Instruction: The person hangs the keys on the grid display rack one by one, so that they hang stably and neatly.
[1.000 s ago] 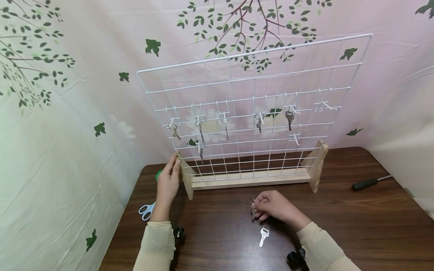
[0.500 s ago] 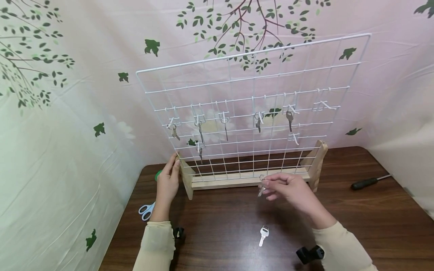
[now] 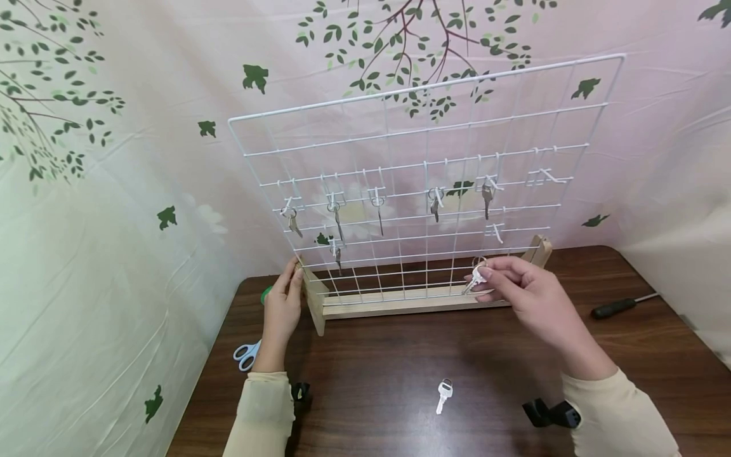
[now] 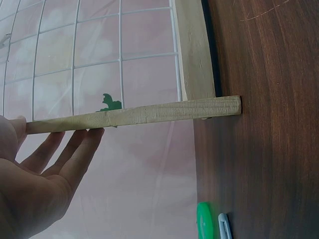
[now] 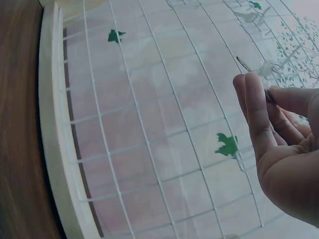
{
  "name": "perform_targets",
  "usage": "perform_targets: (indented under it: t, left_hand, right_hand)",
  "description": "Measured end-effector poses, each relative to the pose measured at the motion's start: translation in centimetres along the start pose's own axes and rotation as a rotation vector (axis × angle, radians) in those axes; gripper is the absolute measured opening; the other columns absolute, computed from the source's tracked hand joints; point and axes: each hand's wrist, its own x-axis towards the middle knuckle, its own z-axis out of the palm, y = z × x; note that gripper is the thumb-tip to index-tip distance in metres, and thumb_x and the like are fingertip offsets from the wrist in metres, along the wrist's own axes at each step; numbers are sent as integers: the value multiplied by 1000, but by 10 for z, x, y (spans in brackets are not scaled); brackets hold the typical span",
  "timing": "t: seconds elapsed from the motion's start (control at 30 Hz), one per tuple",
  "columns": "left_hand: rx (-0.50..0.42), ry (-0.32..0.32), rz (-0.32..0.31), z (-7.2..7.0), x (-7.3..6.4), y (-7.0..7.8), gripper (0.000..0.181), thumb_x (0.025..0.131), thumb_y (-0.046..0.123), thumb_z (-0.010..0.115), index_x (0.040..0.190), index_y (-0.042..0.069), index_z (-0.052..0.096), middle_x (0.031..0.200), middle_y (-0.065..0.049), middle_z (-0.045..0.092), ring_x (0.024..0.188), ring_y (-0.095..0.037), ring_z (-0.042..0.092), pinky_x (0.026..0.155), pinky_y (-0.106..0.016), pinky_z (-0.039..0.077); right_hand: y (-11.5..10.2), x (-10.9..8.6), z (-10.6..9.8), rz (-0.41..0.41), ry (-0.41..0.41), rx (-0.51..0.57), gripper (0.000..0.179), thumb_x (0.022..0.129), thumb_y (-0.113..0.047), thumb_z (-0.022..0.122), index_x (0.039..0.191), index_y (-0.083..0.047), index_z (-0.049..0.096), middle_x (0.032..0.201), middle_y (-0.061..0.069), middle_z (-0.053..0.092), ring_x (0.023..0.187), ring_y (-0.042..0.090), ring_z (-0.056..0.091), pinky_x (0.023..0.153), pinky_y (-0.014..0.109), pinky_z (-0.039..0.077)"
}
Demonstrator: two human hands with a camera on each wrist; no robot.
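My right hand pinches a silver key by its head, with its split ring standing up above the fingertips. It is in front of the lower right part of the white wire grid rack, below a bare hook. In the right wrist view, thumb and fingers cover much of the key. My left hand grips the upper end of the rack's left wooden support, thumb on one side and fingers on the other. Several keys hang from the rack's hooks, among them a dark-headed key.
Another key with a ring lies on the brown table. Blue-handled scissors and a green round object are at the left. A screwdriver lies at the right. An upper right hook is bare.
My right hand has lifted the key from near the table and carried it up and right to the grid's lower right. The left hand stays on the support.
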Motion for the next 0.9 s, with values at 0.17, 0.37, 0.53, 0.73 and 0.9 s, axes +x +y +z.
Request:
perform_targets:
  t: [0.17, 0.37, 0.53, 0.73, 0.9]
  left_hand:
    - [-11, -2, -4, -1, -1, 2, 49, 114, 38, 51, 161, 22, 51, 161, -13, 55, 145, -39, 58, 113, -59, 53]
    - [-7, -3, -12, -1, 0, 2, 50, 114, 39, 51, 161, 22, 51, 161, -13, 55, 146, -39, 57, 115, -60, 52]
    - [-15, -5, -15, 1, -1, 3, 49, 114, 39, 51, 160, 24, 52, 159, -13, 57, 146, -37, 57, 117, -59, 50]
    - [-14, -14, -30, 2, -1, 3, 50, 114, 41, 50, 161, 27, 50, 160, -12, 56, 147, -37, 56, 117, -60, 49]
    - [-4, -12, -54, 0, -2, 1, 51, 114, 42, 48, 163, 27, 48, 163, -11, 53, 148, -38, 54, 117, -61, 49]
  right_hand:
    - [2, 4, -8, -8, 27, 57, 38, 113, -31, 58, 136, -2, 60, 96, -22, 80, 83, 4, 79, 57, 20, 57]
    - [6, 8, -13, 6, 54, 131, 23, 112, -32, 59, 127, -14, 61, 93, -19, 81, 82, 5, 79, 37, 30, 40]
    - [13, 10, -16, -28, 78, 256, 16, 110, -23, 63, 122, -14, 65, 97, -15, 82, 83, 7, 81, 56, 19, 56]
    - [19, 13, -19, -75, 90, 373, 14, 109, -17, 65, 120, -11, 67, 103, -12, 81, 86, 6, 81, 77, 19, 64]
    - [21, 17, -19, -28, 80, 370, 18, 108, -22, 66, 122, -10, 66, 103, -12, 80, 89, 7, 82, 81, 19, 64]
